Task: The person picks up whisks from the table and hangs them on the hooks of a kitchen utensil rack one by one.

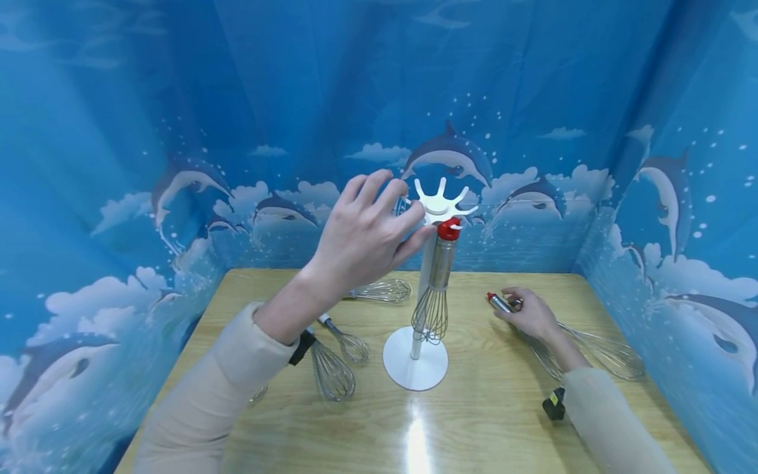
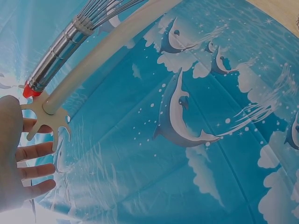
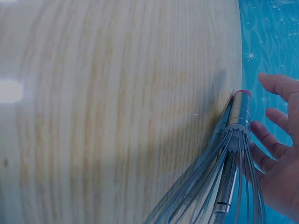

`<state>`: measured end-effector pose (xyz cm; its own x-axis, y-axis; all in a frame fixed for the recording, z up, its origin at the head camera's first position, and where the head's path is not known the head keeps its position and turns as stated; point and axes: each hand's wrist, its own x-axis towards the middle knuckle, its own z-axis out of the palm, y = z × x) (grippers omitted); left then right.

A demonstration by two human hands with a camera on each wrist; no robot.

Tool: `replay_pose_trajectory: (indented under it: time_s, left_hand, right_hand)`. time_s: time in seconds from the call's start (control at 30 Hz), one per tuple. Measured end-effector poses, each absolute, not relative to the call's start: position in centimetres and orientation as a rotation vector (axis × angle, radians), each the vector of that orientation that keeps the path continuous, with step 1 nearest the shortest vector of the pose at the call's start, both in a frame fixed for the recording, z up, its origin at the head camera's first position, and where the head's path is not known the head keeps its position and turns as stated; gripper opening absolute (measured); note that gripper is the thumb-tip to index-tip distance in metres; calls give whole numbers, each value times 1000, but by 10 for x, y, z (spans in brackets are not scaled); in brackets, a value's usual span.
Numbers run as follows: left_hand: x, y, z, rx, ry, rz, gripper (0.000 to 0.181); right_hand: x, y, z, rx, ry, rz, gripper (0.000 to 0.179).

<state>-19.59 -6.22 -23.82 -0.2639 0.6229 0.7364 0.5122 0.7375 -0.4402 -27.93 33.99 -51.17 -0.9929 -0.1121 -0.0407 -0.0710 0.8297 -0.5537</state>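
A white stand with a star-shaped prong top bears a hanging metal whisk with a red handle end. My left hand is raised at the prongs, its thumb near the red end. In the left wrist view its fingers are spread and loosely extended; whether they touch the prongs I cannot tell. At the right, my right hand is over whisks on the table. A red-tipped whisk lies beside its loosely bent fingers, not gripped, with another metal handle under its wires.
Several whisks lie left of the stand: one at the back, a white-handled one and a larger one. The stand's round white base sits mid-table. Blue dolphin curtains enclose the wooden table at back and sides.
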Motion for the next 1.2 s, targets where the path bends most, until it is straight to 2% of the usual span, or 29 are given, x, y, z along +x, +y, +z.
replay_pose_trajectory:
  time_s: [0.33, 0.73, 1.2]
  left_hand:
    - [-195, -62, -238, -868, -1931, 141, 36]
    - [-195, -62, -238, -869, -1929, 143, 36]
    - [-194, -62, -236, -868, -1944, 156, 36]
  right_hand:
    - [-279, 340, -512, -163, 2864, -894, 79]
    - [-283, 339, -518, -136, 2841, -898, 80]
    - [-285, 336, -522, -157, 2867, -862, 67]
